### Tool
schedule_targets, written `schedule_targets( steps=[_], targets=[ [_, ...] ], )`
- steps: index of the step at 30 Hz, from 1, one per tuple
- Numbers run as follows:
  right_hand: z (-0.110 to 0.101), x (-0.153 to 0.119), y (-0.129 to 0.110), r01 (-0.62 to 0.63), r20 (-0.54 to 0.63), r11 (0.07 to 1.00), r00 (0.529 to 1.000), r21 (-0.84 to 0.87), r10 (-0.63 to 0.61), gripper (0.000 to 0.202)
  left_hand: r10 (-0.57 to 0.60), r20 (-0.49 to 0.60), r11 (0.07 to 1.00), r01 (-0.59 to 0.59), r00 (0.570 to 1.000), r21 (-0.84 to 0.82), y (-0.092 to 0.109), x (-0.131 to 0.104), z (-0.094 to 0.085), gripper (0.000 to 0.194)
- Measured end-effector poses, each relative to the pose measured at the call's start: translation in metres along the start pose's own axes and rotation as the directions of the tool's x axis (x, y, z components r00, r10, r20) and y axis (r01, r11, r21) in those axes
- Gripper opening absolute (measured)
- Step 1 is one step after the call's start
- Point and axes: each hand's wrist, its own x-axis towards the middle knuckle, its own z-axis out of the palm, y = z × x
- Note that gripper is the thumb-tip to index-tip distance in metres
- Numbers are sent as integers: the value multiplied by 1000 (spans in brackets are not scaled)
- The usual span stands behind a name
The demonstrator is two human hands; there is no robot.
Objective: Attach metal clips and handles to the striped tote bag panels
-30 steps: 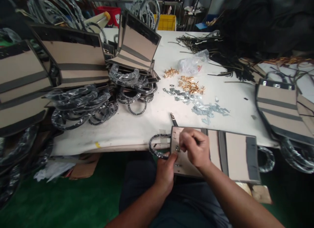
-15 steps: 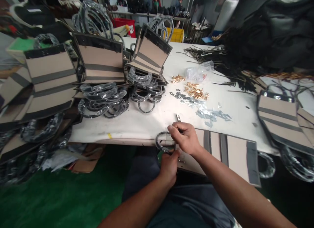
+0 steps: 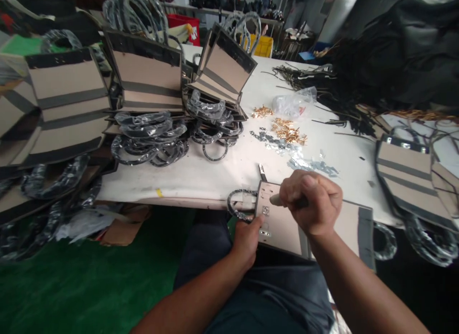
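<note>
A beige bag panel with dark bands lies across my lap and the table's front edge, its inner side up. Small metal plates sit near its left end, beside a plastic-wrapped black handle. With thumb and fingers, my left hand grips that panel's edge close to the plates. My right hand is raised above the panel, its fist closed round a tool of which only a blunt, dull end shows. A narrow dark strip with a shiny end lies just beyond the panel.
Stacked bag panels with wrapped handles fill the left of the white table. Gold fittings, grey metal plates and a clear plastic bag lie beyond my hands. Another bag stands at the right. People are in the background.
My right hand has lifted off the panel's left end and moved right, turning into a fist with the tool's end showing. The metal plates are now uncovered. My left hand stays at the edge.
</note>
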Motion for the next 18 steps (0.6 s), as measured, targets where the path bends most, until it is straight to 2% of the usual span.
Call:
schedule_targets(
  steps=[4, 6, 11, 15, 18],
  targets=[
    [-3, -10, 14, -80, 18, 992, 997, -94, 82, 46, -19, -14, 1000, 19, 1000, -9, 6, -3, 3, 38],
    [-8, -11, 13, -102, 12, 991, 995, -89, 103, 44, -20, 5, 1000, 20, 1000, -15, 6, -4, 4, 39],
    [-8, -13, 3, 25, -25, 999, 999, -30, -26, 44, 8, 6, 1000, -8, 1000, -7, 1, -1, 1, 46],
    [-5, -17, 9, -80, 29, 981, 996, -179, 87, 49, 12, -7, 1000, -12, 1000, 7, -1, -1, -3, 43],
    [-24, -14, 6, -179, 28, 925, 980, -334, 200, 51, -22, 44, 1000, 22, 999, -6, 0, -2, -5, 45]
  ],
)
